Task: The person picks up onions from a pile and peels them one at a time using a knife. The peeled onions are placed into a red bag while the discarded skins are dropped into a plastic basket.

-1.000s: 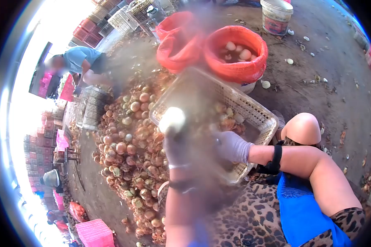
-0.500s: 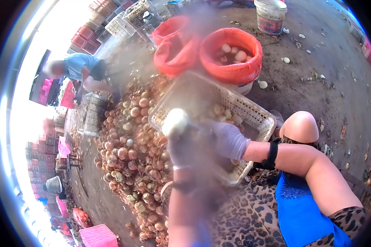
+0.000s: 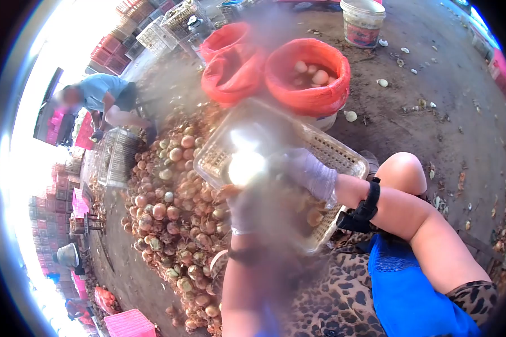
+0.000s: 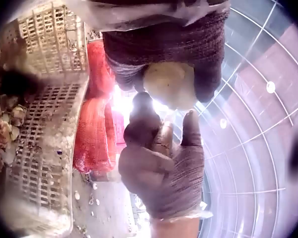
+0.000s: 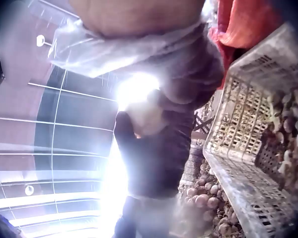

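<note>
In a light knit glove, my left hand [image 3: 244, 210] holds a pale peeled onion [image 3: 246, 167] above the crate's near-left side. A brown flap of onion skin [image 3: 227, 192] shows beside its fingers. In the left wrist view the onion [image 4: 166, 82] sits between the left thumb and fingers. My gloved right hand [image 4: 166, 168] faces it from close by, fingers curled round a slim brown thing [image 4: 163, 139] whose kind I cannot tell. The head view has the right hand [image 3: 315, 174] over the crate, its fingertips lost in blur.
A cream slatted crate [image 3: 343, 160] with onions inside stands before me. A big onion heap [image 3: 168, 216] spreads to its left. Beyond are a red-lined bucket [image 3: 306, 101] of peeled onions, a red bag [image 3: 230, 78] and a white bucket [image 3: 363, 25]. A person [image 3: 104, 92] bends at far left.
The onion and left hand shift slightly right relative to the crate, and the right hand moves closer to the onion. A brown skin flap now shows by the left fingers. The head view has shifted slightly.
</note>
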A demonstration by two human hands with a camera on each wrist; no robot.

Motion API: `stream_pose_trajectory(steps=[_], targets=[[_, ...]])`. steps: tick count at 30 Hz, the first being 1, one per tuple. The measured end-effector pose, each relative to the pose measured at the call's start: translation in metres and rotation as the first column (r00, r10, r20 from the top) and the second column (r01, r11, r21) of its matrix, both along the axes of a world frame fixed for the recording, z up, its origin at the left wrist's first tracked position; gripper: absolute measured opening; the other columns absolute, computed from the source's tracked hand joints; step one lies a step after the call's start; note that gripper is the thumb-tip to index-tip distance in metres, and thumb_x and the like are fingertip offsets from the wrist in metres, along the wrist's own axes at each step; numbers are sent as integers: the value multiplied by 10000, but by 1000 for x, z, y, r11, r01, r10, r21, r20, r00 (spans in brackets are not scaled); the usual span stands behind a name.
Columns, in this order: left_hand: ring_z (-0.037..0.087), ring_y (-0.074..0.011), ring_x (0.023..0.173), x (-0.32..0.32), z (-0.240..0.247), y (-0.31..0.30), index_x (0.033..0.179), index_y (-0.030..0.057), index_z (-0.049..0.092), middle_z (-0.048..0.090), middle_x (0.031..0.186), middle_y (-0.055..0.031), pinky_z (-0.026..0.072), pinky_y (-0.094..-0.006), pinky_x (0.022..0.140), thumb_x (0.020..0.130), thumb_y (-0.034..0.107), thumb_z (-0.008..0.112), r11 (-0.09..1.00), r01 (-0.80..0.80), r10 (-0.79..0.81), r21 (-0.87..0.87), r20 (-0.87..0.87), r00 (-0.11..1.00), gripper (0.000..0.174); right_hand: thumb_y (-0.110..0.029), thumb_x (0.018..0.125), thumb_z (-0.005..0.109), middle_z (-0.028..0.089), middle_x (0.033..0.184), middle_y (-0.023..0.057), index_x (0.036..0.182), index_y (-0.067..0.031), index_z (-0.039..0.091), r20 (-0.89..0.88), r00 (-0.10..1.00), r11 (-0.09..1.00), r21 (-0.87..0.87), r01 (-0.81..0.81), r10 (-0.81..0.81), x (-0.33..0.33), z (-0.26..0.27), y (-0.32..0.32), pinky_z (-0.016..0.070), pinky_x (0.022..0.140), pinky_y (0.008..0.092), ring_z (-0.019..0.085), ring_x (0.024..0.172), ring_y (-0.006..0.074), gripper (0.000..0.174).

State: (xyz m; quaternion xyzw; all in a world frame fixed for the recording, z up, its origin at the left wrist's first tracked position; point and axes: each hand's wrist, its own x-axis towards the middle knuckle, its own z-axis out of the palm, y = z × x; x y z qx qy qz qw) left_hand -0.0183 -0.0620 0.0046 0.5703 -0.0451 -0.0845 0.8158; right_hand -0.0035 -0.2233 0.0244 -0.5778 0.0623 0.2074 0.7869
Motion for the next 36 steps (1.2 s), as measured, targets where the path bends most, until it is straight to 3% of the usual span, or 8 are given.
stream_pose_trajectory(steps=[3,9,18,20,22,29,31,36], targets=[[548,-232,1058,0,0,-5,1368,52,365,535,1206,-120,496,-372,902,727,393,745,996,7,-13,89,69,998,819,-216,857,695,652,816,49,979,-21,670,-77,996,994,-90,-57,50,5,0,-6,491,645,252,614,728,130,231],[608,-245,990,23,-37,15,1306,19,466,594,1120,-125,552,-365,769,827,320,687,979,51,-29,199,-110,994,608,-136,740,733,683,893,116,1091,-1,626,437,850,759,-648,72,292,11,-34,-8,509,748,350,651,801,228,392],[616,-109,798,31,-73,15,1060,-17,639,655,943,-28,519,-240,673,906,92,622,995,-105,102,-3,-174,979,189,-79,730,720,666,951,167,1131,8,619,598,753,754,-620,218,274,0,-34,-7,509,785,364,655,859,266,423],[624,-227,894,31,-70,23,1086,-27,606,626,1001,-108,553,-350,736,887,135,555,692,-323,-24,645,468,884,261,-63,738,718,670,958,154,1148,19,612,649,724,741,-602,299,235,8,-46,-7,512,786,356,653,855,260,431],[644,-265,882,31,-66,12,1078,-29,580,622,971,-140,572,-378,766,843,79,536,984,-170,178,61,-158,971,262,-62,765,704,671,937,132,1168,25,604,675,731,803,-485,345,94,11,-50,-9,515,770,339,649,831,245,424],[626,-176,887,20,-56,-8,1105,25,599,631,981,-95,559,-306,755,801,26,653,833,53,-117,551,82,990,308,-206,938,546,638,868,61,1083,-24,602,-30,950,889,344,302,-311,43,-99,-44,504,693,267,620,787,158,239],[613,-170,915,21,-49,-5,1126,30,599,627,1034,-90,550,-292,756,827,67,673,834,-16,11,552,12,1000,311,-208,969,482,646,1029,40,1131,-66,586,199,941,897,406,175,-273,59,-116,-61,514,759,281,608,920,130,239],[637,-201,939,9,-8,91,1180,46,594,639,1109,-100,554,-319,760,891,210,666,961,-199,213,191,-56,975,340,-234,868,605,631,799,26,1058,-110,606,-132,951,828,469,307,-278,90,-64,-112,350,431,224,497,524,95,227]])
